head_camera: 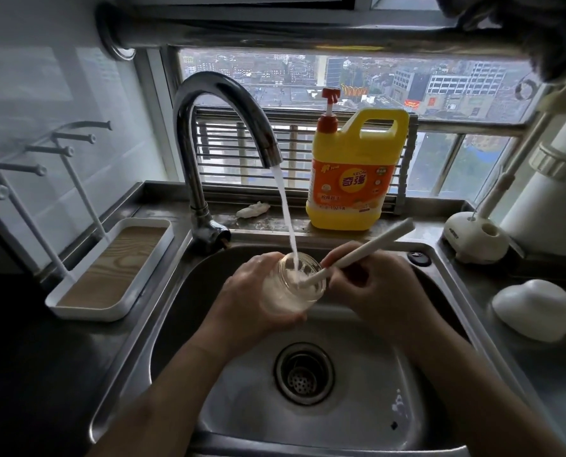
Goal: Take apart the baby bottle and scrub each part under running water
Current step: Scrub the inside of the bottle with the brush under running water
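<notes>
At frame centre, over the sink [446, 258], the left hand [252, 301] grips the bottle [289, 288] under the water [286, 209]; the right hand [378, 285] pinches the brush [364, 250] inside it. The bottle body is being scrubbed (other parts seem left).

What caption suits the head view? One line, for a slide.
The left hand holds the clear bottle under the running tap; right hand grips a white brush, tip inside it.

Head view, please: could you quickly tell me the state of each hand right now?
Left hand: grips the clear bottle under the running water.
Right hand: grips the white brush, its tip inside the bottle.
</notes>
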